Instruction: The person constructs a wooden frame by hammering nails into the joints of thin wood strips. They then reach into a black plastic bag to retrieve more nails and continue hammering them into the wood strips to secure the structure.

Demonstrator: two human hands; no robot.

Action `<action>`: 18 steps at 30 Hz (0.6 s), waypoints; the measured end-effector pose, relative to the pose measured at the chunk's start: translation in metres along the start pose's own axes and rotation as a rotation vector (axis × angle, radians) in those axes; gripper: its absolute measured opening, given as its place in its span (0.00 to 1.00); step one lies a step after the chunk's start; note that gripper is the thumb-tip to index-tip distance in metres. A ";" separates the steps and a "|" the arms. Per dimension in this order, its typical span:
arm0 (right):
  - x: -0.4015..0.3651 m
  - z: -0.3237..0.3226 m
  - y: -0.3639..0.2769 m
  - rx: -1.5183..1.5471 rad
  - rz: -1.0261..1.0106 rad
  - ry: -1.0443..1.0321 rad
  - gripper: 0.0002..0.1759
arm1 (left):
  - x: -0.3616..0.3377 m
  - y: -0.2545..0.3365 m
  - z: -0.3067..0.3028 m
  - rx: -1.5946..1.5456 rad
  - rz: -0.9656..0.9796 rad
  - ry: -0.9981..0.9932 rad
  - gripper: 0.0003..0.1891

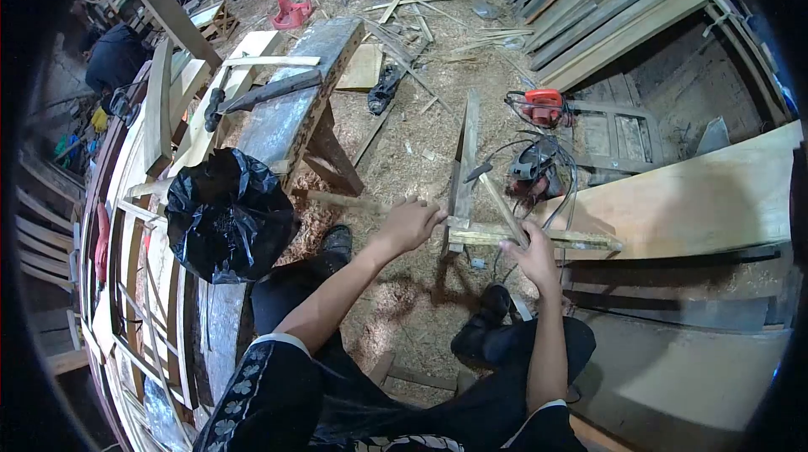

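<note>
My right hand (536, 257) is closed around the wooden handle of a hammer (505, 210), its dark head up and to the left. Under that hand, a pale wooden batten (581, 240) lies crosswise. My left hand (410, 225) has its fingers curled around a thin wooden strip (345, 201), which sticks out to the left and looks slightly blurred. The strip's right end comes close to the batten and an upright narrow board (465, 157). What lies between my left fingertips is hidden.
A black plastic bag (227, 216) sits at left by a workbench (278, 128). Corded power tools, one red (545, 107) and one dark (536, 162), lie ahead on shavings. A wide plank (699, 199) is at right, stacked boards (623, 6) behind. Another person (118, 61) is far left.
</note>
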State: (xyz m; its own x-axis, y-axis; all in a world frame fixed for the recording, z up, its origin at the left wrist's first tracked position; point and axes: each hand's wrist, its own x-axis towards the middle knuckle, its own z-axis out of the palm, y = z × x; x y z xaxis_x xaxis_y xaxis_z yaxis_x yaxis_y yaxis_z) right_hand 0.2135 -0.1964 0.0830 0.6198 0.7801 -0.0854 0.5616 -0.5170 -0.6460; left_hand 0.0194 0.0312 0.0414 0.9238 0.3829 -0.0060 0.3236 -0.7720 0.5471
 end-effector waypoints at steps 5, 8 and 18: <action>-0.004 0.001 -0.009 0.015 0.036 -0.002 0.24 | 0.010 -0.001 0.002 -0.021 -0.049 0.098 0.20; -0.006 0.005 -0.009 -0.005 -0.010 0.056 0.23 | 0.009 -0.006 0.012 -0.016 0.026 0.212 0.19; -0.048 0.006 -0.048 0.064 -0.068 0.318 0.21 | 0.013 -0.001 0.012 -0.175 -0.079 0.159 0.19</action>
State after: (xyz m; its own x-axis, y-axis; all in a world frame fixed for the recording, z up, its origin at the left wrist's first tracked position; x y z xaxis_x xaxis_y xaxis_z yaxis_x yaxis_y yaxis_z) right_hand 0.1532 -0.2064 0.1136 0.7280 0.6578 0.1934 0.5779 -0.4368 -0.6894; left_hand 0.0333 0.0304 0.0311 0.8489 0.5240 0.0695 0.3402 -0.6422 0.6869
